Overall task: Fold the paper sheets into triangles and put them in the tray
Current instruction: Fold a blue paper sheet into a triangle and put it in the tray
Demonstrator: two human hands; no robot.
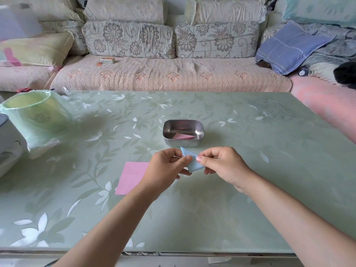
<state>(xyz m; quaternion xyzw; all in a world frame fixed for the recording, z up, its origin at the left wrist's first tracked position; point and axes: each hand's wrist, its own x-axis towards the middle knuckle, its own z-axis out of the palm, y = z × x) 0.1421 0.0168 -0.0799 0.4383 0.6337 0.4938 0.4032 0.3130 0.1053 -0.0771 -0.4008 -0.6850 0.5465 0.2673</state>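
A light blue paper sheet point(193, 162), folded into a triangle, is held above the table just in front of the metal tray point(167, 126). My left hand point(167, 166) pinches its left side and my right hand point(221, 162) pinches its right edge between thumb and forefinger. Inside the tray lies a pink folded triangle point(183, 136). A flat pink paper sheet point(131, 177) lies on the table under my left wrist, partly hidden by it.
The green floral table point(250, 151) carries a pale green plastic tub point(36, 116) and a white appliance point(9, 143) at the far left. A sofa with cushions point(169, 76) runs behind the table.
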